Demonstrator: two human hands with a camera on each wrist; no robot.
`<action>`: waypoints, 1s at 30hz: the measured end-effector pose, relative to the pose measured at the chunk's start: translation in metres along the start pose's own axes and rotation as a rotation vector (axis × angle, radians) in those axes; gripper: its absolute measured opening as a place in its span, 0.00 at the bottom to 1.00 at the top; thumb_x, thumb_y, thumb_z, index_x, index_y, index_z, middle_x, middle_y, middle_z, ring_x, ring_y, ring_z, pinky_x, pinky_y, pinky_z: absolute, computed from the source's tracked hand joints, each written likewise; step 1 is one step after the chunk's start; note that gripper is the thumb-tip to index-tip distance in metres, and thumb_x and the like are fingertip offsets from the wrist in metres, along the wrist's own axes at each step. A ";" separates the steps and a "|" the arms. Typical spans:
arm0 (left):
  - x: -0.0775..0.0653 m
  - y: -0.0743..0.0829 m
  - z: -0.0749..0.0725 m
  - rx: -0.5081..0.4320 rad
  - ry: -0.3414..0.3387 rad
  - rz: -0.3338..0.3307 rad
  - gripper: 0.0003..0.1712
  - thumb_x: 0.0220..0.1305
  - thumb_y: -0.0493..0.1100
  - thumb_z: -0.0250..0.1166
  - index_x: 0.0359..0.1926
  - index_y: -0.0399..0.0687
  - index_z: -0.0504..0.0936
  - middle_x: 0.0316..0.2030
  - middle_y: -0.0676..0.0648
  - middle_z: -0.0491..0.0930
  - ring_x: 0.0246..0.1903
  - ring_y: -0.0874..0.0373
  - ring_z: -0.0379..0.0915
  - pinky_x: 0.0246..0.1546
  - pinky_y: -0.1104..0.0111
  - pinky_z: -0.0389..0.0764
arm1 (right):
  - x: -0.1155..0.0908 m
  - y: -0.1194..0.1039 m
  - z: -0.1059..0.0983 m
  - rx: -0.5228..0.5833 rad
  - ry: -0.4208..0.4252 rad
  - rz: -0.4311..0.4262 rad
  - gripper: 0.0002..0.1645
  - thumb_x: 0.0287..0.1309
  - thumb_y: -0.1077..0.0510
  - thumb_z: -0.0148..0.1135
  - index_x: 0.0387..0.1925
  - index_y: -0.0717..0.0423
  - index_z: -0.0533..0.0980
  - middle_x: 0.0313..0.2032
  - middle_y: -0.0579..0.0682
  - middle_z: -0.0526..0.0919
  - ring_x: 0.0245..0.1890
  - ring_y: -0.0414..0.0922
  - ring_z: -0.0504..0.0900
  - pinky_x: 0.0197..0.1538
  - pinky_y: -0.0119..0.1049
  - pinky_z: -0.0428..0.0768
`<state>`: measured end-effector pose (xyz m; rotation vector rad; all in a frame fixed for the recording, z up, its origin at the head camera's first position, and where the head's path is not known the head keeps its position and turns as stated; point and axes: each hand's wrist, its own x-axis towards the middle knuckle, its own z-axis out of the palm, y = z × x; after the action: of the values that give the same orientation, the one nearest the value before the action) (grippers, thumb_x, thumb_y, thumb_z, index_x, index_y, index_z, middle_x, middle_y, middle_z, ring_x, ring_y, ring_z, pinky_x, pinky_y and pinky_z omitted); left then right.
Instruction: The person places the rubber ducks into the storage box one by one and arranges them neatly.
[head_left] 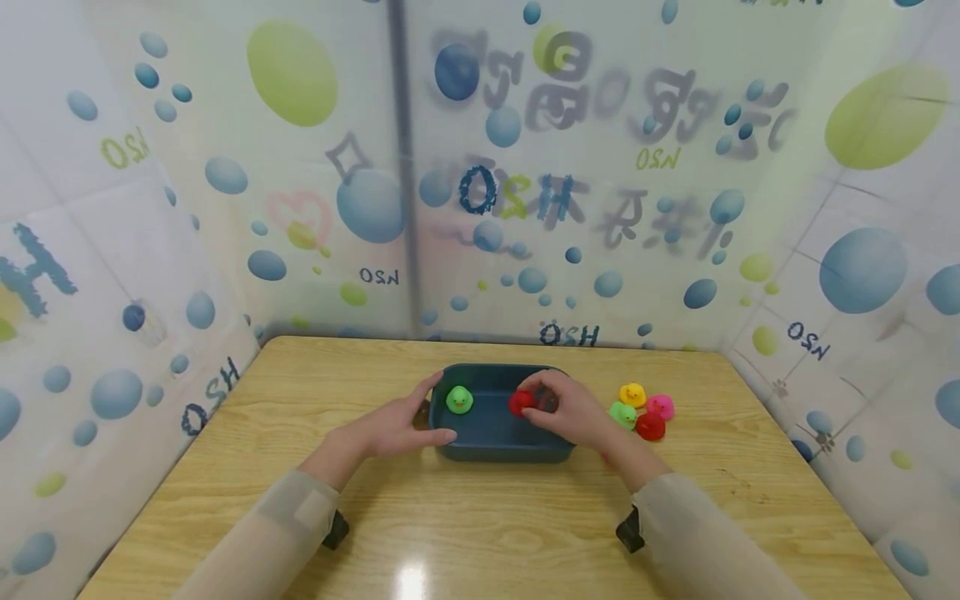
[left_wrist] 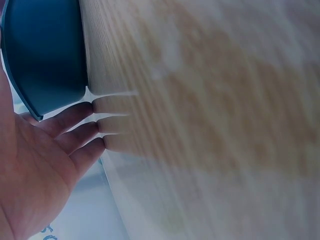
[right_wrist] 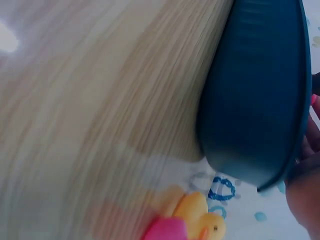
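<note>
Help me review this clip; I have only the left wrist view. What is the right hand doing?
Observer: In the head view, the right hand pinches a red toy within the tray's outline; I can't tell whether it touches the bottom.
Operator: Is anything else in the tray?
Observer: Yes, a green duck sits toward its left end.
Operator: And outside it?
Observer: On the table, to the tray's right, toys cluster, including a yellow duck and a pink toy.
</note>
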<state>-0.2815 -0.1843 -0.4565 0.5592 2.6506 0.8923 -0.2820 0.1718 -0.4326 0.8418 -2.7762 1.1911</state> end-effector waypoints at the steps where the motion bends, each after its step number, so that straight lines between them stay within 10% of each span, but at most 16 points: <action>1: 0.000 0.000 0.000 0.000 0.000 -0.002 0.66 0.66 0.80 0.67 0.90 0.70 0.39 0.77 0.35 0.71 0.77 0.37 0.69 0.78 0.39 0.67 | 0.004 0.000 0.003 -0.001 -0.006 0.007 0.20 0.69 0.56 0.76 0.60 0.49 0.82 0.52 0.50 0.86 0.42 0.41 0.82 0.45 0.34 0.84; 30: 0.000 0.003 -0.001 -0.008 -0.009 -0.015 0.66 0.67 0.80 0.66 0.91 0.69 0.39 0.78 0.34 0.71 0.78 0.35 0.68 0.78 0.38 0.66 | 0.058 -0.002 0.045 -0.002 -0.082 0.223 0.18 0.70 0.57 0.75 0.58 0.45 0.84 0.53 0.47 0.87 0.44 0.45 0.81 0.48 0.40 0.84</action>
<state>-0.2817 -0.1829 -0.4537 0.5397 2.6384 0.8944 -0.3215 0.1131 -0.4509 0.6058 -3.0031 1.2074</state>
